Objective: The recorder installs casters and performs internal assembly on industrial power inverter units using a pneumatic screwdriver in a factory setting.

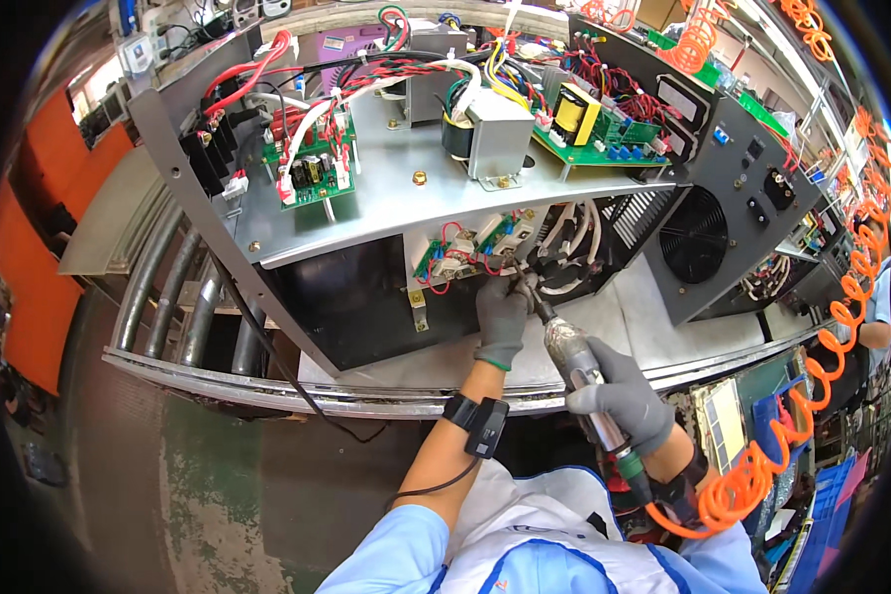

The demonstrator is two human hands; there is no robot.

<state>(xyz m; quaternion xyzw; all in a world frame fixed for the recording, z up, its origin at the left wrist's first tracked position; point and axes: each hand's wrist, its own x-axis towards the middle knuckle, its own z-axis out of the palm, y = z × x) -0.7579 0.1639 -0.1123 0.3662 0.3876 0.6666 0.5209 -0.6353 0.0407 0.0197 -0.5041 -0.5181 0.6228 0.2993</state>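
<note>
My right hand, in a grey glove, is wrapped round a silver air screwdriver, which slants up and left into an opened machine. My left hand, gloved too, has its fingers closed at the tool's tip; what they pinch is hidden. Just beyond the fingertips, small green circuit boards with thin red wires are mounted in the lower bay. A brass-coloured bracket sits to the left of my left hand. White and black cables bunch to the right of the tip.
An orange coiled air hose runs from the tool up the right side. The machine's metal shelf carries a transformer and wired boards. A fan panel stands at right. Rollers and the conveyor's rail lie at left.
</note>
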